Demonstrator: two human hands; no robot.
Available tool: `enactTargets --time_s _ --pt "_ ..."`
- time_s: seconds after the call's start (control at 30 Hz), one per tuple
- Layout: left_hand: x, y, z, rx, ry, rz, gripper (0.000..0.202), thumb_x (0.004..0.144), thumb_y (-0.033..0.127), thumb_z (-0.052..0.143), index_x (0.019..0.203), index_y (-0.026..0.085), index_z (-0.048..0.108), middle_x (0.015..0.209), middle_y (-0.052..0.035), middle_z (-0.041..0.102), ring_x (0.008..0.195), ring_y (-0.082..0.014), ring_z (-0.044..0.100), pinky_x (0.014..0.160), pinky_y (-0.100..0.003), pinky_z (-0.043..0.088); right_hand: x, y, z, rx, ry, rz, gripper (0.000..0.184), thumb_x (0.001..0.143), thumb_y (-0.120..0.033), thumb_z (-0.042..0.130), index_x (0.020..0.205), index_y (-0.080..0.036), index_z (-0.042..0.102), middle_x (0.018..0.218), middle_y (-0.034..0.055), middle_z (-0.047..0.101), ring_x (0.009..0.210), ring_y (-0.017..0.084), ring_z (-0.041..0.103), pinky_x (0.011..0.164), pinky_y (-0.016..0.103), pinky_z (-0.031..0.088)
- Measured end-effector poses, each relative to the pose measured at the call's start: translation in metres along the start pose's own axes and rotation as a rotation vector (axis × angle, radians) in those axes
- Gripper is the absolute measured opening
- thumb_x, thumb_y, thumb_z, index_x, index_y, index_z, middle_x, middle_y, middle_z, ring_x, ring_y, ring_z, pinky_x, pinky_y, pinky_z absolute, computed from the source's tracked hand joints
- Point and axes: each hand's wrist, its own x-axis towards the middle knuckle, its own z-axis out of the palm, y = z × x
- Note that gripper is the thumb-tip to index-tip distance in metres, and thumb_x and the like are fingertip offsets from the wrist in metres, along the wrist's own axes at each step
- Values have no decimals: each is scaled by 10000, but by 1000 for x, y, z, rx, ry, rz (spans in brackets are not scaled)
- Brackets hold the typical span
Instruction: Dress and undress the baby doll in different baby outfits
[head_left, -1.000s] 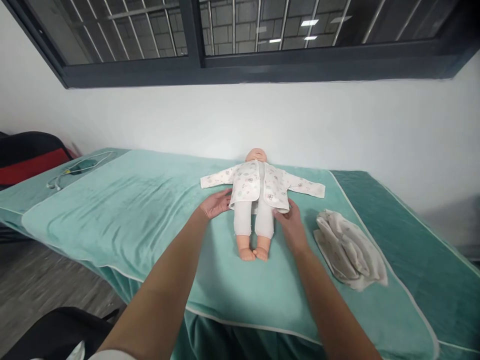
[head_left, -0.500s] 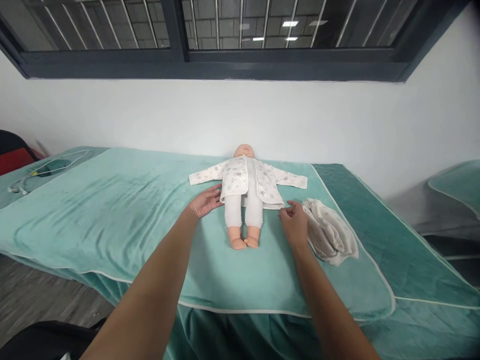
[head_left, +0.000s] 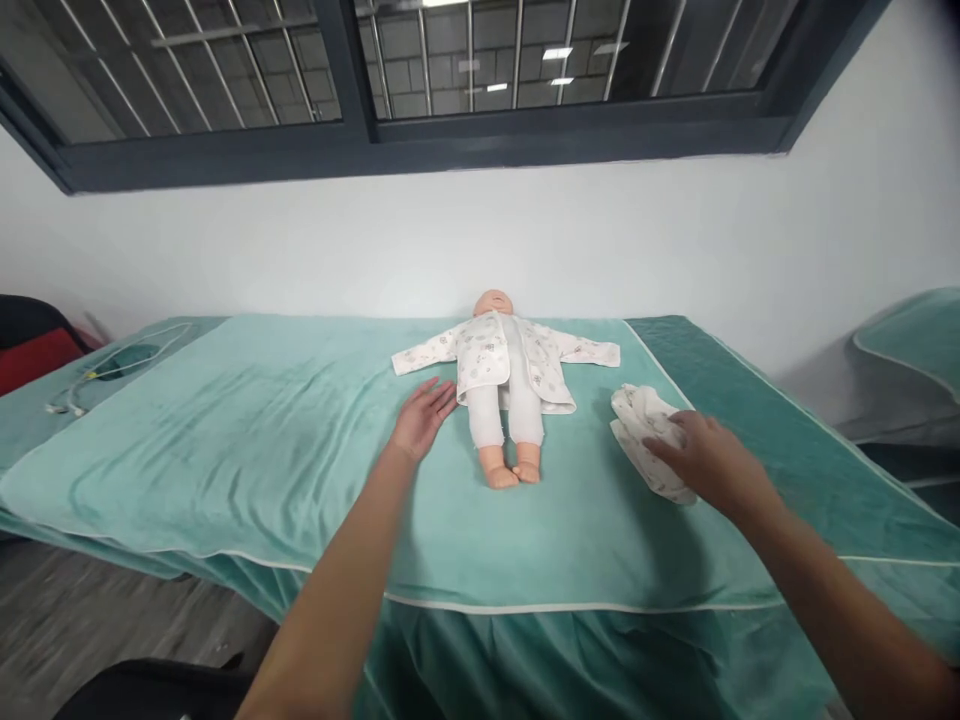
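Note:
On the green blanket (head_left: 300, 430) a baby doll (head_left: 495, 302) lies on its back, its head towards the wall. It wears a white patterned jacket (head_left: 484, 355), open at the front with both sleeves spread out, over a white suit that leaves its feet bare. My left hand (head_left: 425, 418) is open beside the doll's left-hand side in view, fingertips close to the jacket's hem. To the right, my right hand (head_left: 709, 455) grips a crumpled white patterned baby garment (head_left: 649, 440) between thumb and fingers. Its exact kind is hidden by the folds.
A white cable (head_left: 75, 400) and a dark green object (head_left: 127, 362) lie at the far left of the bed. A red and black item (head_left: 37, 360) stands beyond them. Behind the bed is a white wall (head_left: 337, 250) below a barred window (head_left: 450, 70).
My right hand has left the jacket's hem, moved right and taken hold of the crumpled garment. My left hand stays near the doll. The view has tilted slightly.

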Motion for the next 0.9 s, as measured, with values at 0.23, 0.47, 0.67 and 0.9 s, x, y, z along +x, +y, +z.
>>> enactTargets --time_s 0.23,0.47,0.67,0.9 --pt "-73 3 -17 166 115 139 312 747 225 759 1020 144 631 1042 -109 722 1068 -236 671 1077 -474 455 0 -74 -20 296 -195 50 358 787 -444 632 1039 -214 523 968 76 663 822 244 627 689 320 415" --pt "-117 20 43 502 67 4 411 778 449 723 1078 181 640 1210 -123 668 1117 -273 632 970 -444 504 -12 -163 -53 1224 -355 -62 391 747 -440 740 992 -242 508 1006 3 595 870 180 585 738 290 446" --pt "-147 42 109 539 -160 130 576 811 481 690 1320 253 551 1298 -73 630 1113 -250 608 873 -327 507 -19 -203 -43 1543 -582 -204 334 775 -372 749 990 -239 530 986 5 591 882 159 579 739 279 454" --pt "-141 48 108 650 -217 260 260 885 367 612 1078 196 651 1014 -23 678 931 -168 588 797 -251 451 -13 -214 -48 1239 -382 -364 583 731 -274 753 1267 -334 531 1197 17 543 1029 182 558 895 337 464"
